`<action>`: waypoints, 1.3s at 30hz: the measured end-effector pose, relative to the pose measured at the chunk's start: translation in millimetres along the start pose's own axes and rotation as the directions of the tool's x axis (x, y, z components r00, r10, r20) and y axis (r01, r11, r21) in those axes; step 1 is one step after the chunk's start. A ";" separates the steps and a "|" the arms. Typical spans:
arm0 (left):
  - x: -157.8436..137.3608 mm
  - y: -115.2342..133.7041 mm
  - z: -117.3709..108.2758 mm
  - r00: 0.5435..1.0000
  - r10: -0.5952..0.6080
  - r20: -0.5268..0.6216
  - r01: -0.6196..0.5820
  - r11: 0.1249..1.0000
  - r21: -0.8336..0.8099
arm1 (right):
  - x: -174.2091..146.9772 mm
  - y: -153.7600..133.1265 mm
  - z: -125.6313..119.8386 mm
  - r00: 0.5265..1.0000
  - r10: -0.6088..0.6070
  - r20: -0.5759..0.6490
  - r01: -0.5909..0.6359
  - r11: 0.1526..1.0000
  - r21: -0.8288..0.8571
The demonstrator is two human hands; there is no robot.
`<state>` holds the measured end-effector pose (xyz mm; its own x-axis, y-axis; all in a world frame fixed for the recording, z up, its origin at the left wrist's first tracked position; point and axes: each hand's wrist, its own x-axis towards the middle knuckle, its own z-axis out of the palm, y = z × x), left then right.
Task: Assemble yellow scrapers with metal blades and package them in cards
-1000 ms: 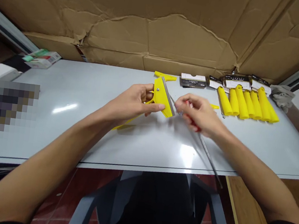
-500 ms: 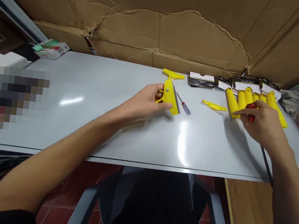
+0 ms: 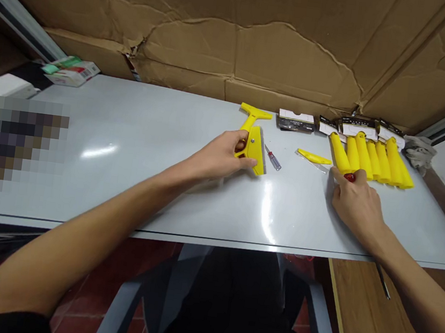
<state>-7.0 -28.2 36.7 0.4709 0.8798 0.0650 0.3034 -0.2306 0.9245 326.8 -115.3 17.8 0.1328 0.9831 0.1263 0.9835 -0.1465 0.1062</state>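
Note:
My left hand (image 3: 221, 158) is closed around a yellow scraper head (image 3: 254, 149) with a metal blade along its right edge. A T-shaped yellow piece (image 3: 254, 114) lies just behind it; the hand hides its near end. My right hand (image 3: 359, 207) grips a screwdriver by its red handle (image 3: 350, 177), the shaft pointing back under the wrist. The right index fingertip reaches down to the table beside the row of yellow handles (image 3: 360, 153); whether it touches a small part I cannot tell. A small clear-handled screwdriver (image 3: 274, 160) lies right of the scraper head.
A yellow blade cover (image 3: 313, 156) with a clear strip lies between my hands. Black-and-white packets (image 3: 295, 120) line the back, before a cardboard wall (image 3: 197, 44). A grey cloth (image 3: 419, 153) sits at the far right, a small box (image 3: 74, 72) at the back left.
My right hand has moved left and down to the table in front of the yellow handles, still holding the screwdriver. My left hand has tilted the scraper head slightly. The view has shifted a little.

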 end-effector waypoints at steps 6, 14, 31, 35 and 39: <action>2.7 -5.3 0.0 1.000 -0.008 -0.006 0.008 1.000 0.030 | -9.0 -6.5 -3.3 0.992 0.068 0.106 -0.067 0.998 -0.007; 4.9 -8.9 -0.5 1.000 -0.016 -0.011 0.017 0.996 0.093 | -32.0 27.9 6.0 0.996 0.011 -0.083 -0.009 1.000 0.023; 2.6 0.9 1.0 0.996 -0.093 0.014 0.088 0.971 0.224 | -20.4 15.4 5.7 0.999 0.038 0.030 -0.035 0.996 -0.079; 2.7 0.8 1.0 0.995 -0.095 0.018 0.090 0.974 0.208 | -14.8 5.9 2.9 0.999 0.037 0.026 -0.035 0.997 -0.067; 2.1 0.7 1.2 0.994 -0.105 0.026 0.097 0.973 0.209 | -11.5 1.7 0.4 0.996 0.065 0.067 -0.062 0.997 -0.036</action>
<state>-4.8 -27.0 37.1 0.4577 0.8881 -0.0419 0.5138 -0.2258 0.8277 327.0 -126.8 16.2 0.2040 0.9767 0.0666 0.9682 -0.2113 0.1339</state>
